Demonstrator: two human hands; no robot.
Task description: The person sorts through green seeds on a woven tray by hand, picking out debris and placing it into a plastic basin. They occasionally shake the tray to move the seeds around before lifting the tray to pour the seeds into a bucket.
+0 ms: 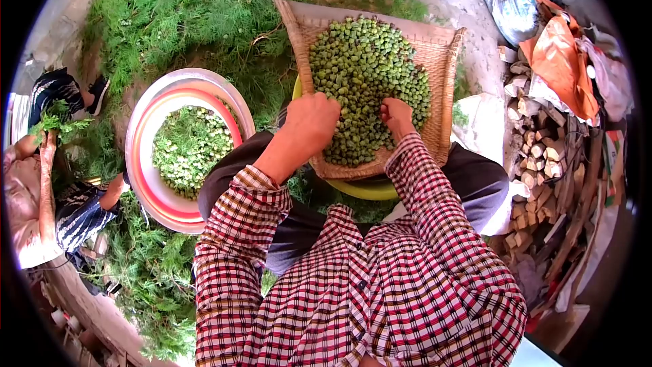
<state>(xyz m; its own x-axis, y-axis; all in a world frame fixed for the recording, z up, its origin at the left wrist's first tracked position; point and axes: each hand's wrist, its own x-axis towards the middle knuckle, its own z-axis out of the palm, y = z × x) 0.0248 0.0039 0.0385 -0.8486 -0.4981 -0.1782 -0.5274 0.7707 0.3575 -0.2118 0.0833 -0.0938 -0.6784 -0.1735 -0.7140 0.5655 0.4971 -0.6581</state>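
A woven winnowing basket sits tilted over a yellow-green basin between my knees. It holds a heap of small green cones, some of them browner near the middle. My left hand is closed in a fist over the left side of the basket, close to its rim. Low over the cones, my right hand has its fingers drawn together in a pinch. Whatever either hand has in its fingers is hidden or too small to make out.
A large pan with a red-rimmed basin holds more green cones and sprigs at left. Feathery green branches cover the ground. A co-worker's hand holds a sprig at far left. Split firewood and an orange bag lie right.
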